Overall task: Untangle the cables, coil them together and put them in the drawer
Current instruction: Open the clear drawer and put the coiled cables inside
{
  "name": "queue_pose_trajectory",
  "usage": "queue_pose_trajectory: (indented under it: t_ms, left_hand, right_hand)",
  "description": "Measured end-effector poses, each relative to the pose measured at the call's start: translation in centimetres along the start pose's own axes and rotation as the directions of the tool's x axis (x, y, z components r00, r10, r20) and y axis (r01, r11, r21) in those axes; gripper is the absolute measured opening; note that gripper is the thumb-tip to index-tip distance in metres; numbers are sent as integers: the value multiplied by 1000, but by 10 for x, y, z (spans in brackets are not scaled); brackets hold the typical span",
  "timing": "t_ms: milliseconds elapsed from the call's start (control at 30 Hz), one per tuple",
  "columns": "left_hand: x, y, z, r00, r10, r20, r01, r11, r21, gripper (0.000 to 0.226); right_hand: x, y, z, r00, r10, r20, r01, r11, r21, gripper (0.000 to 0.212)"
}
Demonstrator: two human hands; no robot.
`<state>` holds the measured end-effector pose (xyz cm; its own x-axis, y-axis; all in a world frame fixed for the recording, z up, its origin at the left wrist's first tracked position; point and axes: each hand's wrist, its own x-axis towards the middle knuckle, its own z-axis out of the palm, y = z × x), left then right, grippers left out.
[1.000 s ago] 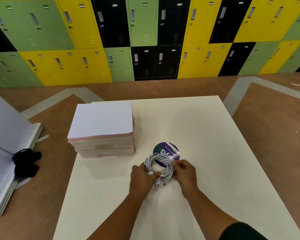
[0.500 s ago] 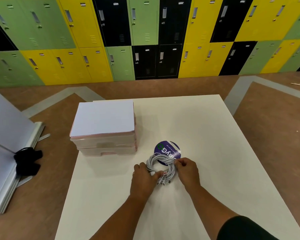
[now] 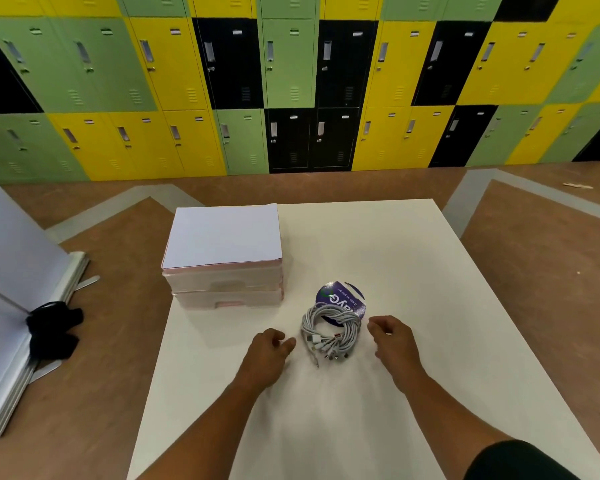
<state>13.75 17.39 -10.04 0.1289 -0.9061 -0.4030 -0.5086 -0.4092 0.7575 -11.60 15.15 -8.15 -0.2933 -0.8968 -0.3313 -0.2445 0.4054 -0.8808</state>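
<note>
A coil of white cables (image 3: 329,332) lies on the white table (image 3: 413,271), its plugs fanned out toward me, partly over a round purple sticker (image 3: 343,299). My left hand (image 3: 269,351) hovers just left of the coil with loosely curled fingers, holding nothing. My right hand (image 3: 392,339) is just right of the coil, fingers also loosely curled and apart from the cables. A small pink drawer unit (image 3: 222,265) with two shut drawers stands at the table's left, behind my left hand.
Green, yellow and black lockers (image 3: 291,81) line the far wall. White boards (image 3: 11,306) lean on the floor to the left with a black cloth (image 3: 52,330) on them. Brown floor surrounds the table.
Both hands have let go of the cable coil and pulled apart, left hand to the left and right hand to the right. The coil now lies free on the table.
</note>
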Motion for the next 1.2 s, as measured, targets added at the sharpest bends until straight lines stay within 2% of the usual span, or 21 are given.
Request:
queue_pose_trajectory:
  t_ms: [200, 367, 633, 833, 1000, 1067, 1200]
  left_hand:
    - [-9, -3, -33, 992, 111, -52, -113, 993, -45, 19]
    - [-10, 14, -53, 981, 115, -153, -137, 981, -139, 6]
    - [-31, 12, -90, 938, 13, -347, -96, 970, -223, 8]
    - [-23, -10, -117, 879, -64, -472, -66, 965, -253, 11]
    - [-1, -26, -136, 850, -136, -508, -32, 951, -308, 36]
    - [8, -32, -144, 832, -162, -531, -23, 946, -324, 41]
    - [31, -44, -158, 844, -170, -508, -29, 933, -360, 44]
  right_hand:
    - [-20, -22, 4, 995, -102, -20, 102, 995, -12, 10]
    - [-17, -44, 16, 974, -207, 87, 209, 978, -11, 14]
    - [-10, -66, 53, 930, -242, 275, 237, 970, 49, 13]
    - [-9, -80, 89, 929, -205, 309, 201, 979, 46, 19]
    - [-3, -78, 123, 944, -154, 292, 174, 984, -44, 30]
    - [-1, -75, 134, 950, -141, 279, 171, 981, -87, 32]
    - [-1, -75, 156, 964, -104, 246, 138, 982, -125, 27]
